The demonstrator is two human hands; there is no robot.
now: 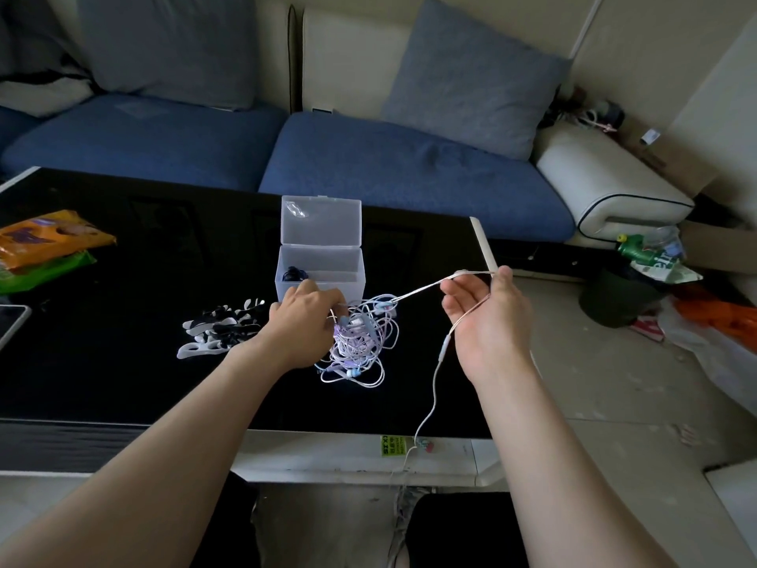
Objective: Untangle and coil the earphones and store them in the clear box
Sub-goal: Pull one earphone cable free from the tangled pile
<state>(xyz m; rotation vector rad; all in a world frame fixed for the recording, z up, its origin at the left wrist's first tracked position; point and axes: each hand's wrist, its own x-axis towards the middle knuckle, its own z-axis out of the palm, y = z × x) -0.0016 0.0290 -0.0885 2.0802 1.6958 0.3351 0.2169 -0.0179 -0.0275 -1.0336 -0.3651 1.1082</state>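
A tangle of pale pink and lilac earphones (pixel 360 342) lies on the black table (pixel 123 362), just in front of the clear box (pixel 321 276). The box stands with its lid up, and something dark lies in its left corner. My left hand (pixel 303 325) rests on the left side of the tangle, its fingers curled into the cords. My right hand (pixel 487 321) is raised to the right, palm up, pinching one pink cord (pixel 426 286) that runs taut from the tangle. That cord's loose end with an inline remote (pixel 444 346) hangs down past the table's front edge.
Several black and white cable ties (pixel 221 325) lie left of the tangle. Orange and green snack packets (pixel 45 248) sit at the table's left, a tablet corner (pixel 8 321) beside them. A blue sofa (pixel 368 157) stands behind; a bin and litter (pixel 639 280) crowd the floor at right.
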